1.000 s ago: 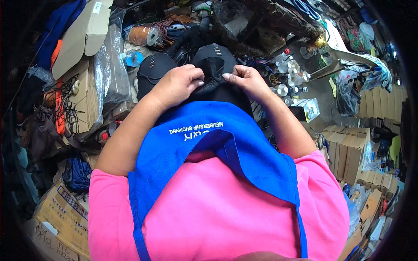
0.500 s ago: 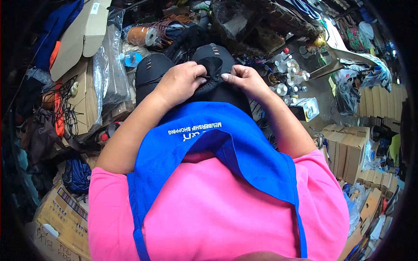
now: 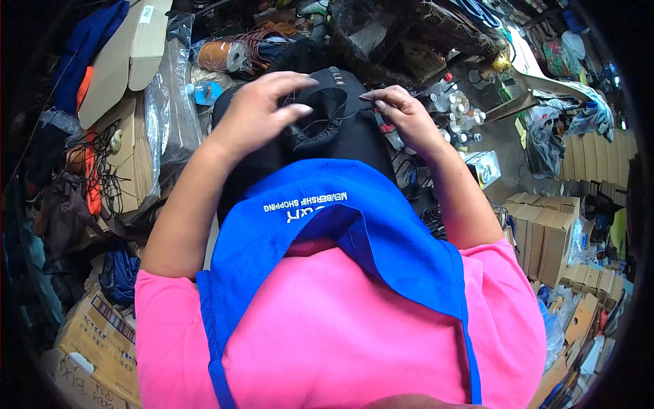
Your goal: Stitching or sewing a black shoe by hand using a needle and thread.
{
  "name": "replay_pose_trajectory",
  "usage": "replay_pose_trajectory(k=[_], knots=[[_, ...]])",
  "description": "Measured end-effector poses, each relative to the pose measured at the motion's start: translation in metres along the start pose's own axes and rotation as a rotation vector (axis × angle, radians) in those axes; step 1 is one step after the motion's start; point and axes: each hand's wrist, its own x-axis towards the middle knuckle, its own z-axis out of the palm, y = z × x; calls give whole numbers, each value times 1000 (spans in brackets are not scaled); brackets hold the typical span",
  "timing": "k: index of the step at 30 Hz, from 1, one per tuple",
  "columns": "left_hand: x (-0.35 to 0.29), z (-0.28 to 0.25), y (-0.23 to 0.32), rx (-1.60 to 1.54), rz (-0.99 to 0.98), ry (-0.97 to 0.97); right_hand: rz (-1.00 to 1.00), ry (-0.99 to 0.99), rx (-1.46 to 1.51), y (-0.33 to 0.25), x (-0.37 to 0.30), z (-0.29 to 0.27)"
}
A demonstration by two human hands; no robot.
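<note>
A black looped piece point(image 3: 320, 138), with stitching along its edge, rests on my black-clad lap beyond the blue apron point(image 3: 409, 238). It looks like a shoe upper, but its exact kind is hard to tell. To its left my left hand point(image 3: 255, 114) is held with thumb and fingers apart, slightly blurred, gripping nothing. My right hand point(image 3: 411, 121), off to the right of the piece, is pinched closed around a thin dark thread. Whether a needle is also between those fingertips cannot be made out.
On the left are cardboard sheets point(image 3: 126, 51), clear plastic sheeting and an orange thread spool point(image 3: 221, 56). Several bottles point(image 3: 463, 116) stand on the floor to the right, near a tin can point(image 3: 484, 168). Cardboard boxes point(image 3: 541, 235) are stacked at the right.
My left hand has let go of the black piece, moved left and opened. My right hand has drawn away to the right, and the piece shows more fully.
</note>
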Motion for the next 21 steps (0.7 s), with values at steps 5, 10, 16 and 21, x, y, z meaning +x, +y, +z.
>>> replay_pose_trajectory(k=[5,10,16,21], knots=[[27,21,4,64,110,-119,21,-66,-84,-29,11,3],[42,19,2,72,-61,-358,-84,-94,-140,-25,14,2],[43,22,-12,-189,-151,-450,-110,-129,-155,-18,12,7],[43,17,-16,-237,-144,-534,-41,-81,15,-20,2,23]])
